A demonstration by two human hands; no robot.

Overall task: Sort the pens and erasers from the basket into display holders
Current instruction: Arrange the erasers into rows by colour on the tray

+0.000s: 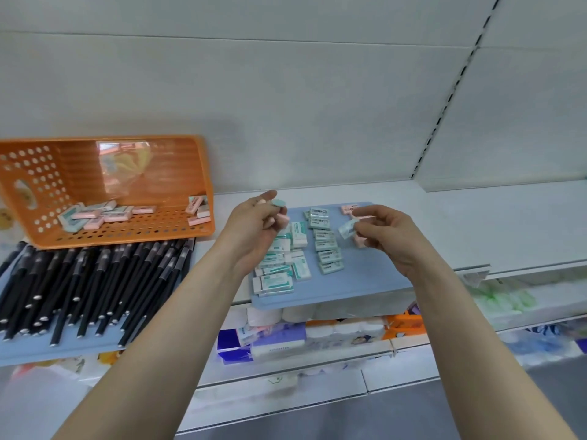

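Observation:
An orange perforated basket lies tipped on its side at the left, with several pink and green erasers inside. Many black pens lie in a heap on a pale blue tray below the basket. A second pale blue tray in the middle holds rows of green-sleeved erasers and one pink eraser at its back. My left hand hovers over that tray, shut on a green and a pink eraser. My right hand holds a pink eraser in a pale sleeve above the tray's right part.
The trays sit on a white shelf against a white back panel. A lower shelf carries packs of tissue and other wrapped goods. A slotted upright runs up the panel at the right.

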